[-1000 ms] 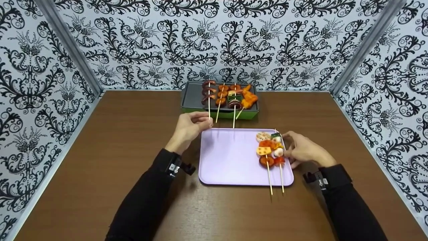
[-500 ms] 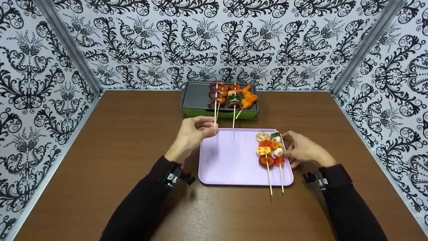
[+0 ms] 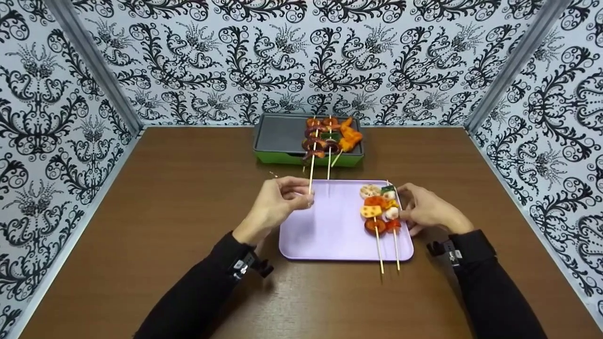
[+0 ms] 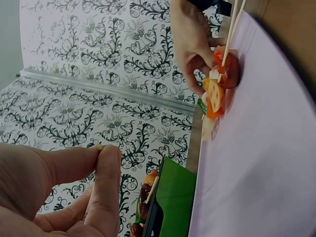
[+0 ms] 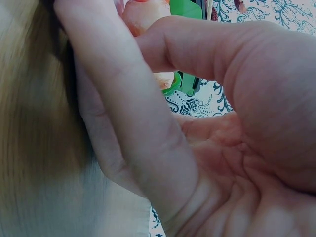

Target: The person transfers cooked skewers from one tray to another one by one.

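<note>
My left hand (image 3: 278, 202) pinches the bare stick of a food skewer (image 3: 314, 143) between thumb and fingertips. Curved dark red-brown pieces on it overlap the grill's near side in the head view. The left wrist view shows the thumb and finger pressed together. A lilac tray (image 3: 325, 240) lies flat in front of me. Along its right side are two mixed skewers (image 3: 372, 212), their sticks jutting past the near rim. At the tray's right edge, my right hand (image 3: 431, 212) grips the rim beside these skewers; in the right wrist view its fingers (image 5: 128, 108) hide much of the tray.
Behind the tray stands a green grill (image 3: 278, 157) with a dark top. On its right half lie several skewers, including an orange wing-shaped one (image 3: 349, 136). Patterned walls (image 3: 226, 70) enclose the brown table (image 3: 188, 188) at the back and sides.
My left hand has moved right and toward me, drawing the curved-piece skewer from the grill's left part to over its near edge. The right hand and tray have stayed nearly still.
</note>
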A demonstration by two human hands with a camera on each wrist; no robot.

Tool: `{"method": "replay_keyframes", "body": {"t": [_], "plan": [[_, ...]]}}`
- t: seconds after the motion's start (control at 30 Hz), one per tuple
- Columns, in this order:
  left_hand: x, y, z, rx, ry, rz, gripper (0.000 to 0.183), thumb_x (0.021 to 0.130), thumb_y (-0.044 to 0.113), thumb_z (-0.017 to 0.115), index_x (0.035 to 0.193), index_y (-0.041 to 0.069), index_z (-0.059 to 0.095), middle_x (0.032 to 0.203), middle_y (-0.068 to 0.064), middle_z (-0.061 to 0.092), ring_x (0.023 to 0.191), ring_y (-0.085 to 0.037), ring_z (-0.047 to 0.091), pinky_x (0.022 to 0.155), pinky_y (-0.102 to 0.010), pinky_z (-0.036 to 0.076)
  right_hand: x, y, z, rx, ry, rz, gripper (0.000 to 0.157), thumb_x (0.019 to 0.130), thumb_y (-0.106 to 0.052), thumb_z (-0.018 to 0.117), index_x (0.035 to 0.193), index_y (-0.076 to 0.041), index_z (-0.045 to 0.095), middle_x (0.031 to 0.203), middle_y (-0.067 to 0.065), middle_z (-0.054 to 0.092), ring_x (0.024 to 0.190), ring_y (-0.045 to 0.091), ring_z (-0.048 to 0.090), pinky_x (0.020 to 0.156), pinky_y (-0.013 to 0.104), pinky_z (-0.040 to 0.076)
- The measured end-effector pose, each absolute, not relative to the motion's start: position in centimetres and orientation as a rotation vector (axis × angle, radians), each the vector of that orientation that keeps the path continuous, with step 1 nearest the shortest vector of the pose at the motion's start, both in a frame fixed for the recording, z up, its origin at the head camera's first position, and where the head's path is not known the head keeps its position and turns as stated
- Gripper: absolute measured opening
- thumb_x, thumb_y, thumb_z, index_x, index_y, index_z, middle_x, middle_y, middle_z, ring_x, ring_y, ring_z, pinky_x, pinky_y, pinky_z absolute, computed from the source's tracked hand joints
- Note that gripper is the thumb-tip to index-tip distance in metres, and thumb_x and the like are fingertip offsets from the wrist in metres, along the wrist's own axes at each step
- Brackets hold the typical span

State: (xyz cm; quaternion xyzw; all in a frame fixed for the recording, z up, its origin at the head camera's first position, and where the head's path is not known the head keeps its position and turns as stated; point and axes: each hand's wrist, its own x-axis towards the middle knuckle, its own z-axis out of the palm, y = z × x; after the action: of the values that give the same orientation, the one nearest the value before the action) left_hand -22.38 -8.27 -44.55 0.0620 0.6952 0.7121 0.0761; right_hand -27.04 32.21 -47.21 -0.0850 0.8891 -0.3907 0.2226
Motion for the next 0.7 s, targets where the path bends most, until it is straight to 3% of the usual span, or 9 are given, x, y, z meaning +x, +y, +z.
{"method": "replay_keyframes", "body": {"t": [0.43,0.7], "plan": [[-20.8,-7.6,-45.6,0.331,2.107,2.058,0.042,0.098,-0.010,0.085,0.139,-0.012,0.075,0.118,-0.025,0.084,0.088,-0.010,0.080,0.085,-0.025,0.073,-27.0,32.2,-47.2,-0.216,2.441,-1.093,0.081,0.106,-0.002,0.076,0.173,0.006,0.032,0.105,0.021,0.070,0.075,0.025,0.075,0.065,0.044,0.075],[-19.7,-6.7,-46.2,0.407,2.104,1.994,0.041,0.098,-0.007,0.085,0.138,-0.014,0.074,0.115,-0.024,0.084,0.087,-0.009,0.080,0.086,-0.027,0.074,-27.1,32.3,-47.3,-0.225,2.450,-1.078,0.076,0.108,-0.005,0.076,0.170,0.007,0.035,0.106,0.022,0.070,0.070,0.024,0.078,0.064,0.043,0.074]]}}
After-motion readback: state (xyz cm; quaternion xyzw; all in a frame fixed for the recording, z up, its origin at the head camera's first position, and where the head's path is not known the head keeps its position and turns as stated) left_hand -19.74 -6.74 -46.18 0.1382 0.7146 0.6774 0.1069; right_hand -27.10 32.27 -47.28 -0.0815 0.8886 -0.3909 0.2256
